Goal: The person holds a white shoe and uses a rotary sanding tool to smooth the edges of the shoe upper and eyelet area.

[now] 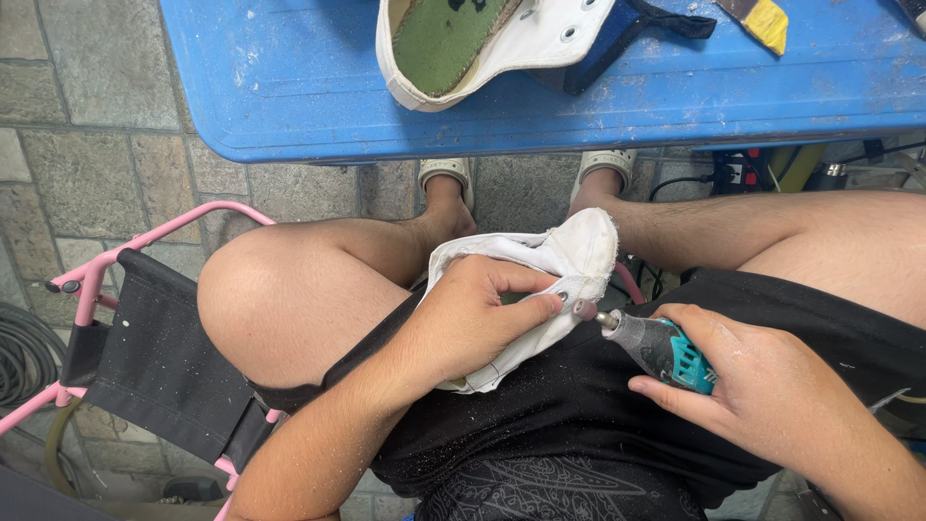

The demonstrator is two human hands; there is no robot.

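A grey and teal rotary tool (656,349) is gripped in the right hand (762,386), the fingers closed round its body; its long axis is laid from lower right to upper left, and its small sanding tip (585,310) is pointed leftward at the white shoe piece (540,280); the tip is seen touching, or just beside, the edge of that piece, close to the left fingertips. The shoe piece is pressed against the lap by the left hand (463,323), whose fingers are spread flat over the cloth with the thumb laid on top; the piece is thus found directly left of the tool, and its long axis is run from lower left, under the palm, to its rounded end at upper right, over the black shorts (579,415). The left hand is the nearer to the piece, being on it. To the left a pink-framed folding chair (145,338) is seen on the stone floor (87,125); farther off, a blue desk (309,87) is seen carrying a white shoe with a green insole (453,43).
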